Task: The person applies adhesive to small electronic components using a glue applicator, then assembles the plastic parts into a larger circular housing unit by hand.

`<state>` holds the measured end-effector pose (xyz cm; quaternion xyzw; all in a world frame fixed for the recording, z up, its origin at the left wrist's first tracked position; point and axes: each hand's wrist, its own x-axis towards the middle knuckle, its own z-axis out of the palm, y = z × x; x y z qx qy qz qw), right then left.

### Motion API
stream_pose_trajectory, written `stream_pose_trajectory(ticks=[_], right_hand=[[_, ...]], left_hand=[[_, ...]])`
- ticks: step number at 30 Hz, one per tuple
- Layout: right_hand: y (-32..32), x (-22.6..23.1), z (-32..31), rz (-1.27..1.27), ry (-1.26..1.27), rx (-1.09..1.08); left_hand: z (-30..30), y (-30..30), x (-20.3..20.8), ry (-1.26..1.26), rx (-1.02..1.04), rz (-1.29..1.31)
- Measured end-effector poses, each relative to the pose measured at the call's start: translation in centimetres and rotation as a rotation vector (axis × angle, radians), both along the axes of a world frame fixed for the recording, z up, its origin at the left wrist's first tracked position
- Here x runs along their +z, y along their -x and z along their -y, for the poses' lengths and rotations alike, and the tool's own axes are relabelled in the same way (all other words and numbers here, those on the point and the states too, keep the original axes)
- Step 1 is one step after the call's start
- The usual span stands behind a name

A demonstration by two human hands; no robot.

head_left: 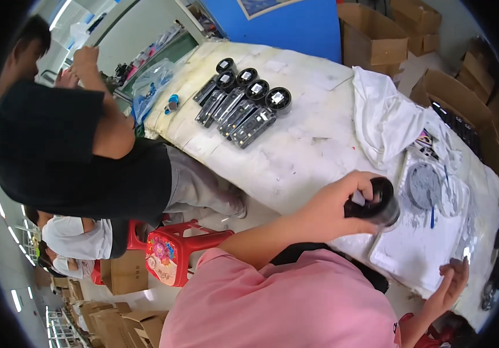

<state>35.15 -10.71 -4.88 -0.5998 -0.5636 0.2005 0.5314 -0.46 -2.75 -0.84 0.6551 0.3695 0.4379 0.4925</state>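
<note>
My left hand (347,202) grips a black cylindrical device (382,203) with a round head, holding it over the near edge of a white board (418,249). My right hand (450,282) rests at the lower corner of that board, fingers apart and holding nothing. On the board, a patch of grey paste (424,184) has a thin blue stick (433,204) lying across it. Farther along the white table (296,156), several more black devices (243,103) with round heads lie side by side in a row.
A crumpled white cloth (384,115) lies beside the board. A person in a black shirt (58,151) stands at the table's left side, by a red stool (174,250). Cardboard boxes (377,37) stand behind the table, near a blue panel (284,23).
</note>
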Motion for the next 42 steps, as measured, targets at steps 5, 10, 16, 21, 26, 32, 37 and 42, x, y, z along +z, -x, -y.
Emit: stream_pose_trajectory(ticks=[5,10,16,21,26,32,37,42], right_hand=[[-2.4,-1.8,-3.5,0.082,0.053,-0.136],[-4.5,-2.1,-4.6,0.178,0.027,-0.136],[-6.6,-2.5,-2.9,0.065,0.024,-0.366],[-6.2,1.7,-5.9,0.01,-0.193,-0.398],[-7.6,6.2,-7.4,0.094,-0.163,-0.367],[-9.5,2.6,-13.3,0.748,0.465,-0.127],[-9.0,-1.0,-15.3,0.74,0.583,-0.181],[-10.7,-1.3,-14.9,0.581,0.627,-0.281]], left_hand=[[-2.4,0.6,-1.8,-0.239,0.078,-0.444],[-3.6,-0.5,-4.0,-0.289,0.041,-0.643],[-3.9,-0.6,-4.3,-0.182,0.024,-0.711],[-3.6,0.2,-5.3,-0.41,0.147,-0.591],[-3.6,-1.0,-4.8,-0.457,0.113,-0.588],[-2.8,-0.8,-4.5,-0.455,0.131,-0.657],[-1.8,-0.9,-4.5,-0.374,0.197,-0.585],[-2.5,-0.6,-4.7,-0.42,0.223,-0.444]])
